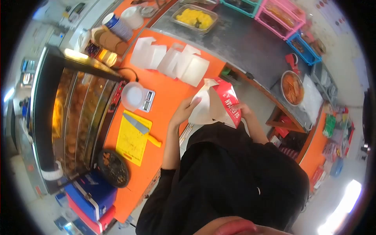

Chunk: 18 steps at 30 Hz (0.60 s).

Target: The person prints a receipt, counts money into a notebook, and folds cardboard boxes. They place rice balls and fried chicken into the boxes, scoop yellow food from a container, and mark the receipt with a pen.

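A red and white paper food box [219, 102], its flaps open and white inside showing, is held up in front of my dark top. My left hand [186, 111] grips its white side with the thumb on the inner face. On the red printed side, my right hand [244, 110] holds the edge. Beyond the box, several white paper boxes [192, 69] stand open on the orange counter [168, 92]. Left of my left hand are a digital scale [147, 100] and a clear plastic tub [132, 96].
A knife [136, 123] with a yellow handle lies on a yellow cutting board [135, 149]. Beside it are a round dark tray [113, 168] and a glass food warmer [84, 117]. The grey worktop [235, 43] bears a tray of yellow food [194, 18] and a pot of reddish food [292, 88].
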Tool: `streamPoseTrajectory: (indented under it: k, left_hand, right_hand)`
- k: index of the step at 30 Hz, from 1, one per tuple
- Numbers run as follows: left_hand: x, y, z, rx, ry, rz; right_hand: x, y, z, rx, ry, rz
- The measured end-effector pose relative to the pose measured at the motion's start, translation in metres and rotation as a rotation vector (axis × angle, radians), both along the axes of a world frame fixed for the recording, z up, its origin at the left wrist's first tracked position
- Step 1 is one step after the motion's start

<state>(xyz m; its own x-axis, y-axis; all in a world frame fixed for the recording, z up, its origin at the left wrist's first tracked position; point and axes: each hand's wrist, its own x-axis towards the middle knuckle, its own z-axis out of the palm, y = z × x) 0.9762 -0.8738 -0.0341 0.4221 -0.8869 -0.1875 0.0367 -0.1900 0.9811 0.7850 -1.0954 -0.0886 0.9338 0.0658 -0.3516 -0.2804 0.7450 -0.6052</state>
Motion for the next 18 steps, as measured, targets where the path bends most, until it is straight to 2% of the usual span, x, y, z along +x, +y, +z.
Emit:
streamPoseTrajectory:
  k: [1, 2, 3, 4, 5, 7, 8, 9, 11, 12, 14, 15, 18]
  left_hand:
    - [0.001, -0.021, -0.005, -0.008, -0.009, -0.026]
    - [0.002, -0.045, -0.01, 0.13, -0.277, -0.127]
    - [0.002, -0.07, -0.017, 0.259, -0.553, -0.22]
    - [-0.002, -0.087, -0.049, 0.074, -0.99, -0.372]
    - [-0.015, -0.107, -0.048, 0.051, -1.005, -0.395]
    - [-0.044, -0.132, -0.048, 0.02, -0.815, -0.118]
    - [-0.045, -0.14, -0.049, 0.019, -0.809, -0.144]
    - [-0.039, -0.145, -0.05, -0.012, -0.82, -0.098]
    - [-0.031, -0.154, -0.046, 0.027, -0.757, -0.022]
    - [-0.026, -0.158, -0.037, 0.102, -0.686, 0.011]
    - [-0.013, -0.158, -0.027, 0.17, -0.5, 0.199]
    - [-0.007, -0.166, -0.017, -0.037, -0.18, 0.34]
    - [0.002, -0.18, -0.013, -0.067, -0.159, 0.447]
  right_hand:
    - [-0.011, -0.003, -0.013, 0.086, 0.06, -0.096]
    - [-0.014, 0.003, -0.026, 0.077, 0.044, -0.124]
    - [-0.011, 0.012, -0.038, -0.259, 0.003, -0.273]
    - [-0.001, 0.009, -0.041, -0.596, -0.031, -0.425]
    - [0.007, -0.003, -0.03, -0.606, -0.034, -0.458]
    - [0.009, -0.02, 0.005, -0.452, -0.031, -0.789]
    - [0.011, -0.039, 0.009, -0.374, -0.11, -0.85]
    - [0.013, -0.062, 0.01, -0.369, -0.095, -0.866]
    - [0.017, -0.102, 0.005, -0.509, -0.214, -0.565]
    - [0.011, -0.12, -0.005, -0.484, -0.192, -0.546]
    - [0.008, -0.151, -0.029, -0.096, 0.155, -0.613]
    - [0.034, -0.169, 0.0, -0.102, -0.474, -0.648]
    - [0.053, -0.178, 0.006, 0.066, -0.512, -0.591]
